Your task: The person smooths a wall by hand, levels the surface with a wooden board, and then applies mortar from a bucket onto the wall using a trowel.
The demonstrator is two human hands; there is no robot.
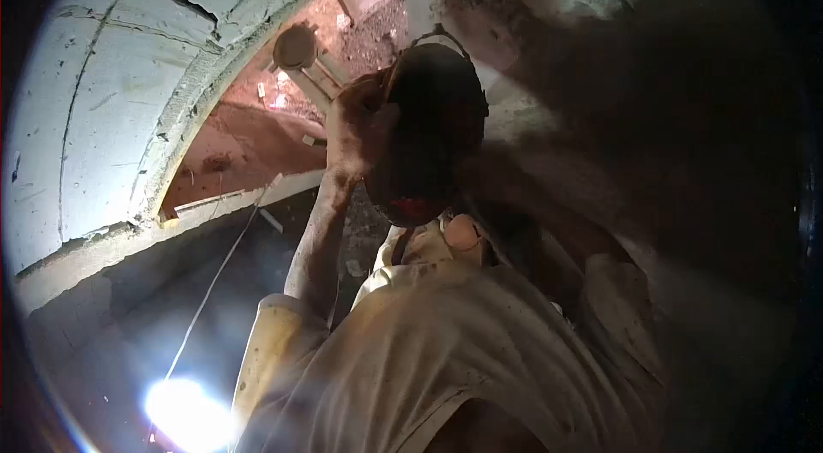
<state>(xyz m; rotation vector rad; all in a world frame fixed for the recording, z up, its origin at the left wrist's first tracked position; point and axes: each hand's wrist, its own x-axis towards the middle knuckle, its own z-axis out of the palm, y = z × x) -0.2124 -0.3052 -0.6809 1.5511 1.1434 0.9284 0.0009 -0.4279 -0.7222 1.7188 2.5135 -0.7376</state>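
A dark rounded container (pixel 433 119), apparently a bucket with a thin wire handle at its top edge, is held up in front of my chest. My left hand (pixel 358 129) grips its left side, with the fingers bent at the rim. Deep shadow covers the container, so its contents cannot be made out. My right arm (pixel 557 234) reaches toward the container from the right, but the right hand is lost in the dark.
A curved, cracked masonry edge (pixel 184 123) arches across the upper left. Beyond it are a reddish rubble floor and a wooden piece with a round top (pixel 296 48). A bright lamp (pixel 187 412) shines at lower left, near a thin cord (pixel 210 290). Pale blocks line the top right.
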